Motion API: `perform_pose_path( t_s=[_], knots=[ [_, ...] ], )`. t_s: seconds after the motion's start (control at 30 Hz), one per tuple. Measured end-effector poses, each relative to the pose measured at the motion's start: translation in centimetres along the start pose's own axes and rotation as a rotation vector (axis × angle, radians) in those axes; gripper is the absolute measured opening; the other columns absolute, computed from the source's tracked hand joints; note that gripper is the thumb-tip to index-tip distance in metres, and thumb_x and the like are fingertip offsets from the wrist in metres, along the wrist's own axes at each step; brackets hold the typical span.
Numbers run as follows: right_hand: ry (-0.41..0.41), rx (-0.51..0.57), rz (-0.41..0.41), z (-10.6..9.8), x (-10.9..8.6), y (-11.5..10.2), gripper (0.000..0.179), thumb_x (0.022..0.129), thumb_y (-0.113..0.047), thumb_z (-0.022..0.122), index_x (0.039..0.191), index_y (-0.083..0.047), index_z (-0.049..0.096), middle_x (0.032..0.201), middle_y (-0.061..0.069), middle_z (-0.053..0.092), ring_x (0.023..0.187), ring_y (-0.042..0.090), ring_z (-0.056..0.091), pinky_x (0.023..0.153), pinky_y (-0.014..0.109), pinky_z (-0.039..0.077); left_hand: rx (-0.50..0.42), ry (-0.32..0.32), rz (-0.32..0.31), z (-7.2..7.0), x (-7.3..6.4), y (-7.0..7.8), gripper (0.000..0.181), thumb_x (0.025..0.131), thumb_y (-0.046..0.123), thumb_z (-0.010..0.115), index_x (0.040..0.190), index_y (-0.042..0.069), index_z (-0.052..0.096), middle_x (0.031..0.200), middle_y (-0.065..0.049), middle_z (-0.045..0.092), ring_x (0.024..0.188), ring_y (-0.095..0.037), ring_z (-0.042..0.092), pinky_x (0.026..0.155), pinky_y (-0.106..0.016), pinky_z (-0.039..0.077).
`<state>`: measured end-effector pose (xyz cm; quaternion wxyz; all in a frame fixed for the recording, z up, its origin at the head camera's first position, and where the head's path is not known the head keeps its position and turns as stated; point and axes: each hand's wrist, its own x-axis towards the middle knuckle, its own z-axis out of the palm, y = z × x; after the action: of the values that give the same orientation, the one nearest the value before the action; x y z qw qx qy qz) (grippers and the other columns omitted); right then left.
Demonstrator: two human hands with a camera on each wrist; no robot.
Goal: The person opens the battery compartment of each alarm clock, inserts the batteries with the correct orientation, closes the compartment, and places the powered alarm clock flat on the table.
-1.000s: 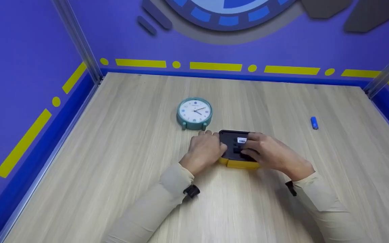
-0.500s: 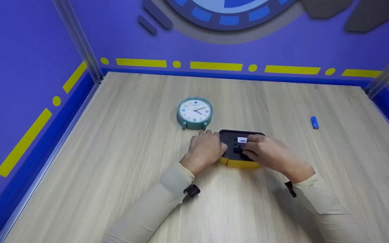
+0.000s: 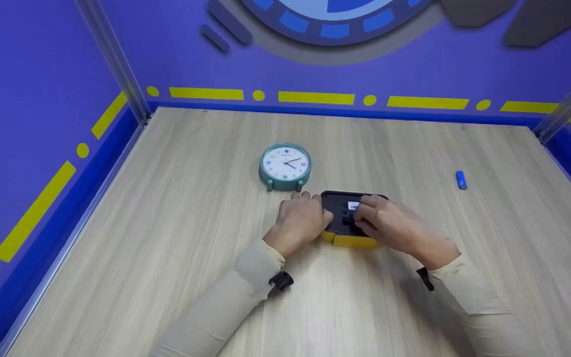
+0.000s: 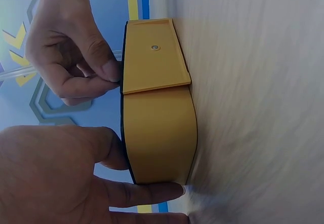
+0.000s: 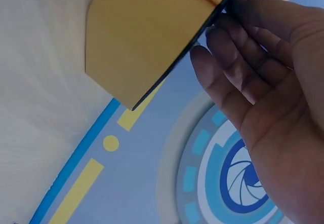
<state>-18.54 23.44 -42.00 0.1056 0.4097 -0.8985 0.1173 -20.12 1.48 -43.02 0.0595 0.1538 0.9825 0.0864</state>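
Observation:
A yellow clock lies face down on the table, its black back with a white label turned up. My left hand grips its left end, thumb over the back edge and fingers down the side. The curled fingers of my right hand are at the middle of the back, partly over the label. In the left wrist view, that hand's thumb and forefinger pinch together right at the black back; I cannot tell what small part is between them. The right wrist view shows the fingertips along the back's edge.
Behind my left hand a round green alarm clock lies face up. A blue battery rests at the far right of the wooden table. Blue-purple panels stand along the back and sides.
My right fingers have shifted slightly to the left over the yellow clock's back, covering more of the label. The left hand, the clocks and the battery have stayed in place.

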Motion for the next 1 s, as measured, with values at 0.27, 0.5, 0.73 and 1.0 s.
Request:
perform_pose_path(
  t_s=[0.27,0.5,0.73,1.0],
  knots=[
    [0.039,0.007,-0.056,0.5,0.1,0.1,0.021,0.086,0.007,0.081,0.083,-0.005,0.064,0.081,0.003,0.056,0.079,0.021,0.058,0.069,0.036,0.056,-0.013,0.003,-0.001,0.0,-0.1,0.0,0.044,0.108,0.039,0.051,0.128,0.004,0.069,0.111,-0.011,0.066,0.101,-0.027,0.059,0.078,-0.045,0.056],
    [0.025,0.022,-0.05,0.2,0.0,0.2,0.02,0.086,0.007,0.081,0.085,-0.005,0.065,0.082,0.003,0.057,0.078,0.019,0.058,0.069,0.036,0.057,-0.016,0.012,-0.004,0.1,-0.1,0.0,0.044,0.108,0.038,0.051,0.126,0.003,0.069,0.11,-0.01,0.066,0.1,-0.028,0.06,0.078,-0.045,0.055],
    [0.042,0.028,-0.022,-0.7,-0.3,0.4,0.021,0.085,0.008,0.08,0.087,-0.006,0.065,0.086,0.003,0.059,0.076,0.019,0.059,0.067,0.037,0.057,-0.004,0.013,0.002,0.1,-0.1,0.0,0.045,0.107,0.039,0.05,0.128,0.004,0.069,0.111,-0.011,0.066,0.101,-0.028,0.06,0.08,-0.047,0.056],
    [0.056,0.02,0.001,-1.4,-0.3,0.8,0.022,0.086,0.008,0.079,0.087,-0.007,0.063,0.087,0.002,0.058,0.076,0.017,0.057,0.066,0.036,0.056,0.008,0.026,0.003,0.3,0.0,0.0,0.045,0.107,0.04,0.051,0.128,0.004,0.069,0.112,-0.01,0.067,0.1,-0.028,0.061,0.081,-0.048,0.055]
  ],
)
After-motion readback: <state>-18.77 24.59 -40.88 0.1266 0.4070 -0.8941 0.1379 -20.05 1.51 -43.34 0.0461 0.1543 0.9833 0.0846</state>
